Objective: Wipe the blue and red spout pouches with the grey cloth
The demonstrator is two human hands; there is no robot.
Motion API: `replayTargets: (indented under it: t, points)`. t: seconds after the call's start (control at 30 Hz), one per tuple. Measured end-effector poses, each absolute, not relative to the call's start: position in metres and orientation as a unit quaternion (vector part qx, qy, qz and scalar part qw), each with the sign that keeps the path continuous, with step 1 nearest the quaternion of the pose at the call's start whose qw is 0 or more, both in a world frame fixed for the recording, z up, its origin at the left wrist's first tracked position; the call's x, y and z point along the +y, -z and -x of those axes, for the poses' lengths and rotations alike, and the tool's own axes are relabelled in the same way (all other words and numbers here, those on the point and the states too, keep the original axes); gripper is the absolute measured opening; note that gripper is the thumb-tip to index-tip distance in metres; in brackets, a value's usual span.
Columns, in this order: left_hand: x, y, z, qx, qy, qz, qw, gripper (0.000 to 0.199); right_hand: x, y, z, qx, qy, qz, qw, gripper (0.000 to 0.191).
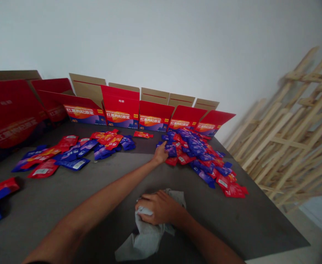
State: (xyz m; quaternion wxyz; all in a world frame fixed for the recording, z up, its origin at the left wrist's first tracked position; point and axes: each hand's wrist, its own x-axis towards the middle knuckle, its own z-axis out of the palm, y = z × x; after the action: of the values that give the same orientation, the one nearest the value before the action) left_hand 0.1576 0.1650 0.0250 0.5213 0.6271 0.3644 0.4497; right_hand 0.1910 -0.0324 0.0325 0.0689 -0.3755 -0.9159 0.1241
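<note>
On the tabletop (53, 205), the right hand (158, 207) clutches a grey cloth (147, 234).
At 12 o'clock, the left hand (161, 154) meets a sachet pile (196, 154), grip unclear.

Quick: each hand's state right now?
Left hand: touching a pile of glossy blue and red sachets, grip unclear.
Right hand: closed on a crumpled grey cloth.
</note>
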Motion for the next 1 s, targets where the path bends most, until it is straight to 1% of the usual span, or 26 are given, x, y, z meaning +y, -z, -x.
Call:
replayTargets:
  t: [0.13, 0.33, 0.43, 0.47, 0.53, 0.63, 0.77, 0.87, 1.0]
  points:
    - [0.146, -0.028, -0.109, 0.376, -0.421, -0.704, 0.430, 0.037, -0.032, -0.034, -0.191, -0.916, -0.131, 0.372, 0.069, 0.025]
    - [0.117, -0.036, 0.014, 0.429, -0.377, -0.765, 0.298, 0.034, -0.032, -0.033, -0.190, -0.916, -0.131, 0.375, 0.061, 0.026]
    - [0.102, -0.033, 0.072, 0.539, -0.232, -0.808, 0.062, 0.040, -0.032, -0.032, -0.190, -0.914, -0.135, 0.376, 0.070, 0.025]
    - [0.096, -0.030, 0.088, 0.571, -0.201, -0.796, 0.003, 0.044, -0.032, -0.032, -0.190, -0.914, -0.137, 0.376, 0.074, 0.024]
    - [0.083, -0.021, 0.110, 0.614, -0.156, -0.771, -0.067, 0.051, -0.032, -0.032, -0.190, -0.914, -0.141, 0.373, 0.078, 0.024]
    - [0.067, -0.009, 0.126, 0.638, -0.110, -0.757, -0.087, 0.056, -0.031, -0.033, -0.190, -0.916, -0.140, 0.368, 0.076, 0.023]
    - [0.057, -0.008, 0.130, 0.632, -0.071, -0.770, -0.052, 0.060, -0.031, -0.033, -0.190, -0.917, -0.132, 0.368, 0.076, 0.023]
    - [0.049, -0.013, 0.128, 0.621, -0.076, -0.779, -0.043, 0.059, -0.031, -0.032, -0.190, -0.916, -0.132, 0.372, 0.074, 0.023]
    - [0.024, -0.016, 0.117, 0.595, -0.102, -0.796, -0.035, 0.052, -0.031, -0.031, -0.189, -0.916, -0.130, 0.372, 0.071, 0.023]
